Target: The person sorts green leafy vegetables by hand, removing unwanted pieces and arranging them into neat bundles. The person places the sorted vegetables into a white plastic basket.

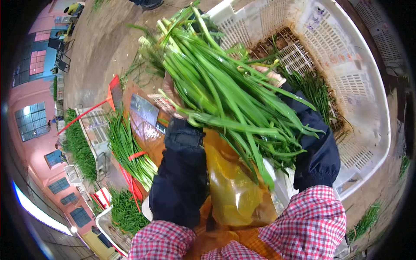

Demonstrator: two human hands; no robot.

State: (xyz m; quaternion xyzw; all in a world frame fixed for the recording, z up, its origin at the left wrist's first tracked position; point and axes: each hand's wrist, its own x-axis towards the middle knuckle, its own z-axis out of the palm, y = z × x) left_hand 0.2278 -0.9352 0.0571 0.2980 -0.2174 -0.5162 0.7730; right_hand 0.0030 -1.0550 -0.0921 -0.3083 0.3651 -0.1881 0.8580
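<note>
A large loose bunch of long, flat-leaved green stalks (221, 87), like garlic greens, lies across both my hands. My left hand (170, 92) grips its left side near the pale stem ends, and the leaves partly cover the fingers. On the other side, my right hand (268, 73) holds the leafy part, mostly hidden by leaves. The leaf tips hang to the lower right over my dark right sleeve cover (313, 139). Below the bunch is a shiny orange-brown waterproof apron (234, 188). A tied bundle of thinner greens (130, 146) with a red band rests left of my left forearm.
A big white plastic crate (354, 107) at the right holds loose greens (312, 94) on its dirty slatted bottom. Red ties (131, 183) hang beside the tied bundle. At the left are a red rod (83, 117) and heaped greens (79, 146). Scraps lie on the floor (97, 48).
</note>
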